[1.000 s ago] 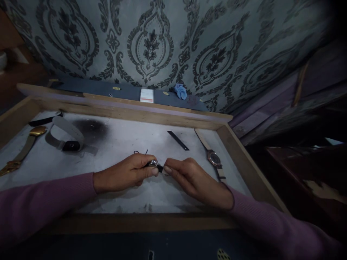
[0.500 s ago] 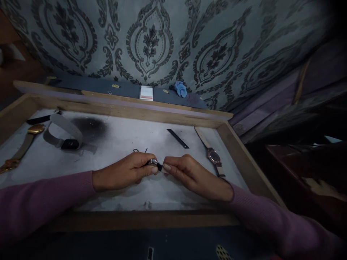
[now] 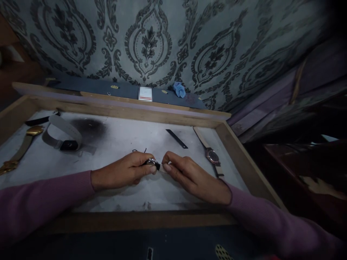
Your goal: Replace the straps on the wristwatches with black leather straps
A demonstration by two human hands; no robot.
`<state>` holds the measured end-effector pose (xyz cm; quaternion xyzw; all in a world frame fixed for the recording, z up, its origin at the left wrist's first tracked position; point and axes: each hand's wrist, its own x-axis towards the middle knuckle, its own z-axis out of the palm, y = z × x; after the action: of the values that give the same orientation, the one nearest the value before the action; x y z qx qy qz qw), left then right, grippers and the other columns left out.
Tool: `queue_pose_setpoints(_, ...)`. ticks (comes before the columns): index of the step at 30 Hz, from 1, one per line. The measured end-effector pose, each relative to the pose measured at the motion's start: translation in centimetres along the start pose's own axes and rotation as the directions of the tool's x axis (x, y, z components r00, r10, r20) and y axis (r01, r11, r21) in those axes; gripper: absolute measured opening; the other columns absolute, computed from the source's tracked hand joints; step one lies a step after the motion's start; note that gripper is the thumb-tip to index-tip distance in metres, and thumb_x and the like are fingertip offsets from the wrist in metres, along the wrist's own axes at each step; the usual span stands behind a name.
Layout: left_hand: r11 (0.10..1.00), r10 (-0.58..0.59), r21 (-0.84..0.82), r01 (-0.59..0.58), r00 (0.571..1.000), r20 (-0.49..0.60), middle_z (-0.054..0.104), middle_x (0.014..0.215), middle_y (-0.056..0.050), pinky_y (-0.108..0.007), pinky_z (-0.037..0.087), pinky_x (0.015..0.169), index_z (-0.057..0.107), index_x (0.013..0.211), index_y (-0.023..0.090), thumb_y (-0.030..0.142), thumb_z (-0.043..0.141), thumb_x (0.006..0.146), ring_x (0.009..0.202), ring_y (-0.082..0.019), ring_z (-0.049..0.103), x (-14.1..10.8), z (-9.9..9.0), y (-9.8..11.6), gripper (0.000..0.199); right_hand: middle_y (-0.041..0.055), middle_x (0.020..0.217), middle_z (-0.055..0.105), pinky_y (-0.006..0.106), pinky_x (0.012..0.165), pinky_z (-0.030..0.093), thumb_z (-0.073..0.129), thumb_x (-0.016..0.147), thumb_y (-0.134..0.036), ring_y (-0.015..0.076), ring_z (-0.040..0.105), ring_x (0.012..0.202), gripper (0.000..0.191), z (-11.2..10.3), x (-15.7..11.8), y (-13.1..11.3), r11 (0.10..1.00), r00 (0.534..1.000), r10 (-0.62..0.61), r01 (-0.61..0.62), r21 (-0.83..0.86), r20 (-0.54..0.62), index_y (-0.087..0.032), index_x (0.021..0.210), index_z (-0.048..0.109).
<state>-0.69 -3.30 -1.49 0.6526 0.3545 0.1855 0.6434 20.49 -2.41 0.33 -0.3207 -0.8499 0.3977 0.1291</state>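
Observation:
My left hand is closed round a wristwatch with a shiny metal case, held just above the white tray floor. A short black piece of it sticks out to the right, past the thumb. Close by, my right hand is pinched, thumb against index finger. A thin pale sliver shows at its fingertips, beside the black piece; what it is I cannot make out. Behind the left hand lies a thin dark looped item. A loose black strap rests farther back.
On the right lies another watch with a pale-lined strap. At left are a mesh-band watch, a gold watch and a black strip. A wooden rim surrounds the tray. Behind it sits a blue crumpled cloth.
My right fingertips have drawn slightly away from the watch, and more of the black piece and a pale sliver now show between the hands. My left hand keeps its hold on the watch.

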Motion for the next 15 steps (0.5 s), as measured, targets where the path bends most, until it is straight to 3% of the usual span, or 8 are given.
queue_pose_setpoints(7, 0.998, -0.009, -0.055, 0.009, 1.000, -0.004, 0.032, 0.052, 0.009, -0.019, 0.025, 0.043, 0.048, 0.078, 0.017, 0.034, 0.043, 0.092, 0.045, -0.007, 0.028, 0.02, -0.11, -0.18, 0.022, -0.0077, 0.058, 0.036, 0.022, 0.050, 0.029, 0.033, 0.098, -0.029, 0.0090, 0.034, 0.049, 0.014, 0.19, -0.28, -0.12, 1.000, 1.000, 0.015, -0.015, 0.017, -0.019, -0.019, 0.091, 0.040)
queue_pose_setpoints(15, 1.000, -0.005, 0.009, 0.005, 1.000, -0.020, 0.036, 0.052, 0.008, -0.020, 0.029, 0.046, 0.047, 0.075, 0.017, 0.033, 0.044, 0.091, 0.047, -0.008, 0.034, 0.07, 0.07, -0.01, 0.023, -0.0093, 0.055, 0.033, 0.020, 0.046, 0.026, 0.035, 0.097, -0.024, 0.0074, 0.031, 0.045, 0.007, 0.77, -0.43, -0.62, 0.993, 0.997, -0.028, 0.036, 0.114, -0.075, -0.018, 0.098, 0.039)
